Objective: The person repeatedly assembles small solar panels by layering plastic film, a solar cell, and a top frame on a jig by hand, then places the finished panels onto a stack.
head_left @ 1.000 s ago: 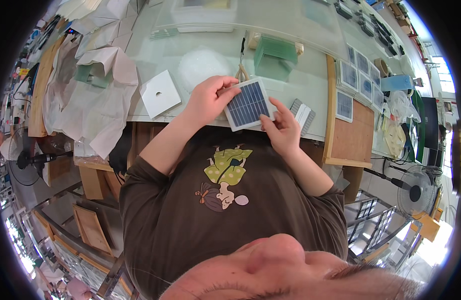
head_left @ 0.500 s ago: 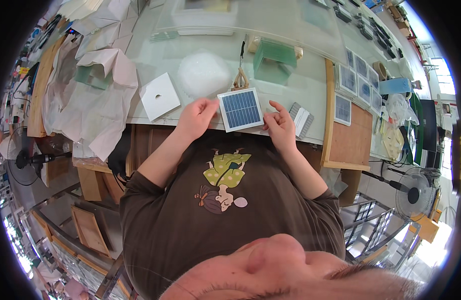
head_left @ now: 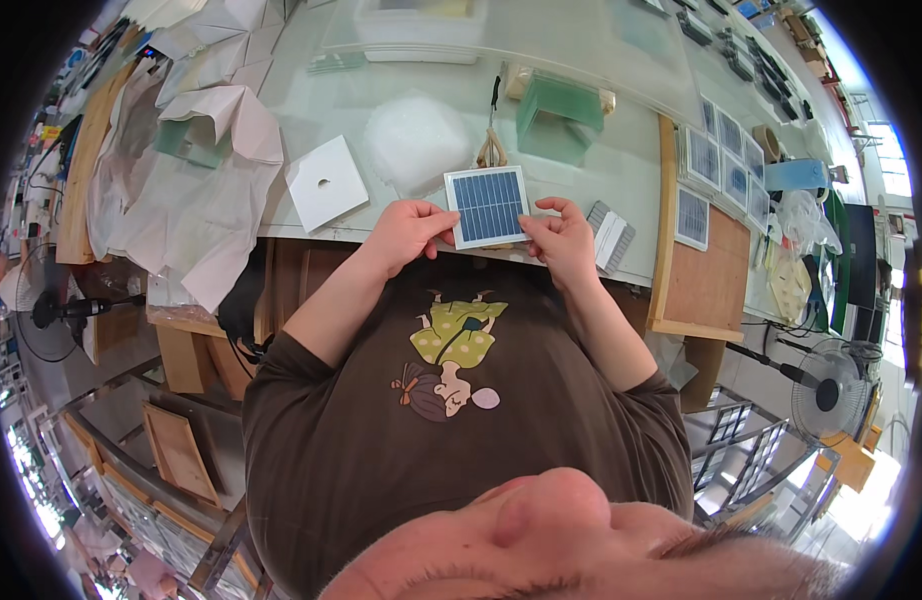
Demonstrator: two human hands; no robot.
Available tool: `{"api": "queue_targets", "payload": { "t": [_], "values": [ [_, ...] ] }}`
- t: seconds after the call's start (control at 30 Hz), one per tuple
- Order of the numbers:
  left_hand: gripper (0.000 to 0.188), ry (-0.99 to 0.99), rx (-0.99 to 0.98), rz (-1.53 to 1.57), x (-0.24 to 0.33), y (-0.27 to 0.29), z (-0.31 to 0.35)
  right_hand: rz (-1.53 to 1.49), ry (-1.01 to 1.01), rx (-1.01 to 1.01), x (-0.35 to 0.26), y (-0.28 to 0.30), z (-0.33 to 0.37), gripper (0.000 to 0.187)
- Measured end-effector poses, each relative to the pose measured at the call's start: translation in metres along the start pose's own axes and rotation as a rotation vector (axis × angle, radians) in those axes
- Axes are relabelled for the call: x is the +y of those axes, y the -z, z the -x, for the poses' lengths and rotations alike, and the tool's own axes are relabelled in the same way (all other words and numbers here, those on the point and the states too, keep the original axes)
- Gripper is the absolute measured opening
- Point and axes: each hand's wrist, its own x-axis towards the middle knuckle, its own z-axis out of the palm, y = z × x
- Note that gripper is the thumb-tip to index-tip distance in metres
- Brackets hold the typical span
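A small solar panel (head_left: 487, 205) with blue cells and a white frame is held at the table's front edge. My left hand (head_left: 411, 235) pinches its left edge, thumb on the front face. At the right edge, my right hand (head_left: 565, 242) grips the panel between thumb and curled fingers. Just behind it lies a tool with tan looped handles (head_left: 492, 150), partly covered by the panel. To the left is a white square plate (head_left: 326, 188) with a small hole. Beside my right hand sit grey ridged pieces (head_left: 611, 240).
A white translucent mound (head_left: 418, 145) and a block of green glass sheets (head_left: 559, 115) stand behind the panel. More solar panels (head_left: 693, 218) lie on a wood-edged board (head_left: 699, 285) at right. Crumpled white paper (head_left: 216, 185) hangs over the left side. Fans (head_left: 826, 392) flank me.
My left hand has moved right and its thumb now lies on the panel's left edge. The panel is less tilted, and my right thumb has come onto its right edge.
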Motion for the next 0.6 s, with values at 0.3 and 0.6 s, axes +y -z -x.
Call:
{"api": "queue_targets", "payload": {
  "t": [0.3,0.6],
  "values": [
    [0.023,-0.015,0.016,-0.014,0.001,-0.007,0.005,0.007,-0.032,-0.008,0.004,0.007,-0.001,0.033],
    [0.028,-0.066,0.127,-0.205,0.005,-0.010,-0.003,-0.091,-0.130,0.018,0.010,0.011,0.008,0.027]
  ]
}}
